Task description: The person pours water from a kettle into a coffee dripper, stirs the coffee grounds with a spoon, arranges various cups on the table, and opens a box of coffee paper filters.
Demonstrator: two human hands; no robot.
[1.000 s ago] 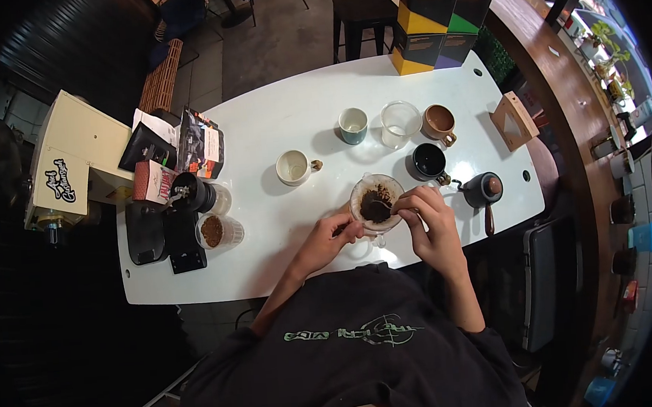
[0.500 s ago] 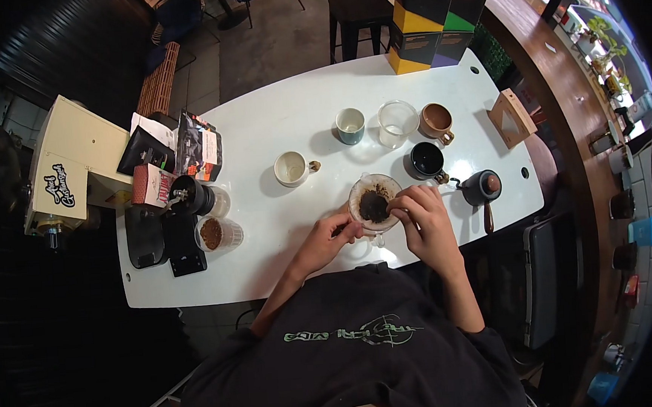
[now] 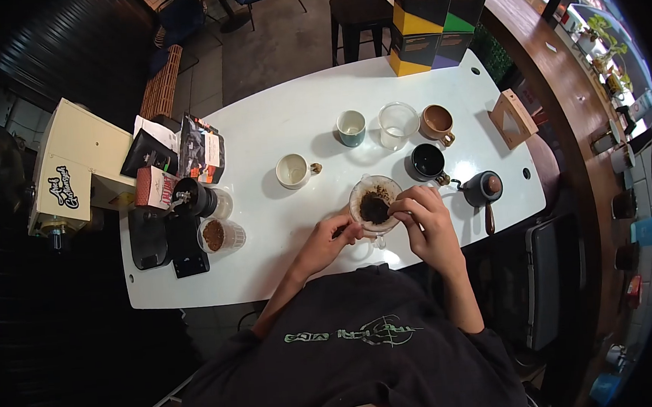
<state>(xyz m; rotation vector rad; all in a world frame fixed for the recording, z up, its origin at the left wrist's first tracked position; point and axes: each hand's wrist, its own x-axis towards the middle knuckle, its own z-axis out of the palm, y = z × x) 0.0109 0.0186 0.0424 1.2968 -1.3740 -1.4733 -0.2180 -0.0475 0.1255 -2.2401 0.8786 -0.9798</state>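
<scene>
In front of me stands a clear coffee dripper (image 3: 379,241) with a paper coffee filter (image 3: 361,193) inside it. Dark wet coffee grounds (image 3: 375,208) lie in the bottom and cling to the paper. At the right rim, my right hand (image 3: 427,223) has its thumb and fingers closed in a pinch on the filter's edge. My left hand (image 3: 327,243) is at the lower left rim, fingers curled, fingertips against the edge of the filter and dripper. What stands beneath the dripper is mostly hidden.
A white mug (image 3: 293,171), a teal-white cup (image 3: 351,128), a clear glass (image 3: 398,125), a brown mug (image 3: 437,122) and a black cup (image 3: 427,161) stand beyond. A hand grinder (image 3: 484,189) is at right; a glass of brown grounds (image 3: 222,235) and a cream-coloured machine (image 3: 85,163) at left.
The view has shifted very slightly. Both hands stay at the rim of the dripper with almost the same grip.
</scene>
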